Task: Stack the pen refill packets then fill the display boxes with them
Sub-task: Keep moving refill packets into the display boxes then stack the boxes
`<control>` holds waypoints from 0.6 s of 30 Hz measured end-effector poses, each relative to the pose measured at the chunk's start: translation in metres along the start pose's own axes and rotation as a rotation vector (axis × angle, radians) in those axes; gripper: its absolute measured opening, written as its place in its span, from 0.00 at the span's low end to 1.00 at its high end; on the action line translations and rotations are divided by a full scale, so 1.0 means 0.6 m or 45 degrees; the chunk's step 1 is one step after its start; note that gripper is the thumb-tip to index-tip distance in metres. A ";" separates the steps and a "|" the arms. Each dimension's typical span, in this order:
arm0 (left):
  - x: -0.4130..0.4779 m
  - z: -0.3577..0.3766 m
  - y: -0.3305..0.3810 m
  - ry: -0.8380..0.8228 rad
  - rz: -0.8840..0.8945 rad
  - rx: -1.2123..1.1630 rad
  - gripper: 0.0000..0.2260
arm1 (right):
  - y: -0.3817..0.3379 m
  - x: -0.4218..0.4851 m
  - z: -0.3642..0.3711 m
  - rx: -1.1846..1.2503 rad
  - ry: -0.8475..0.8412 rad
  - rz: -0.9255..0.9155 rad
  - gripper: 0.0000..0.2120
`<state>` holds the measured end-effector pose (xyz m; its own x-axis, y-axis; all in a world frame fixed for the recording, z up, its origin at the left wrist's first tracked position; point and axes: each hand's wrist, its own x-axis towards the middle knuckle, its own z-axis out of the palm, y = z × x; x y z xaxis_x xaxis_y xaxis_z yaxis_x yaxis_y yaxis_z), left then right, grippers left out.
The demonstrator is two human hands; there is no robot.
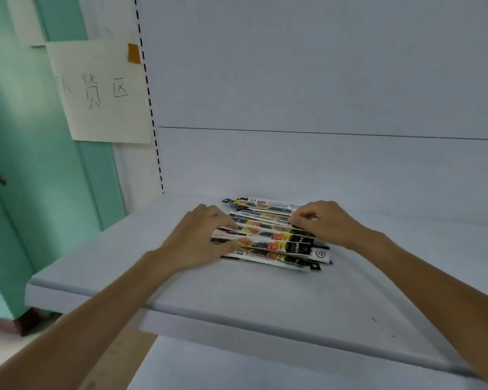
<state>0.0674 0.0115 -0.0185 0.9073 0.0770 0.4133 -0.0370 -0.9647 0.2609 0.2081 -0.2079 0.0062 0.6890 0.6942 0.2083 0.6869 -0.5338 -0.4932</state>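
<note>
At frame centre, pen refill packets [276,241] lie fanned on shelf [237,302], long axes left-right; left hand [200,237] curls over left ends, right hand [326,220] pinches right ends.

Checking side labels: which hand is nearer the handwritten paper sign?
Left. The left hand holds the packets below-right of the paper sign; the right hand holds them farther right.

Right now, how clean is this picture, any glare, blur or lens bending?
Head view: soft, even light, no glare; the left hand and right hand cast only faint shadows on the shelf; print on the packets is too soft to read; the wide lens bows the slotted upright.
</note>
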 end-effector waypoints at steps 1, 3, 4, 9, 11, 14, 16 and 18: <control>0.010 -0.004 0.004 0.002 0.049 -0.036 0.14 | -0.007 -0.003 -0.003 -0.004 -0.078 0.005 0.15; 0.033 -0.005 0.012 0.001 0.080 -0.069 0.14 | -0.018 -0.005 -0.004 -0.086 -0.184 0.006 0.14; 0.043 -0.003 0.018 -0.028 0.075 -0.057 0.16 | -0.021 -0.004 -0.004 -0.118 -0.179 -0.005 0.13; 0.062 0.016 0.039 -0.203 0.126 -0.122 0.20 | -0.032 -0.004 -0.011 0.036 -0.062 -0.056 0.06; 0.065 0.016 0.041 -0.129 0.181 0.000 0.11 | -0.041 -0.004 -0.018 0.117 -0.011 -0.103 0.06; 0.072 0.002 0.034 0.004 0.176 0.023 0.08 | -0.052 -0.003 -0.022 0.148 0.233 -0.140 0.05; 0.078 -0.011 0.027 0.036 0.082 -0.122 0.07 | -0.042 -0.004 -0.023 0.119 0.457 -0.080 0.10; 0.081 -0.024 0.021 0.044 -0.038 -0.344 0.07 | -0.023 -0.009 -0.027 0.008 0.375 0.033 0.14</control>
<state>0.1051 0.0071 0.0177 0.8952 0.1174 0.4299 -0.1249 -0.8599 0.4950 0.1988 -0.2120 0.0256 0.7444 0.5097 0.4313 0.6673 -0.5460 -0.5065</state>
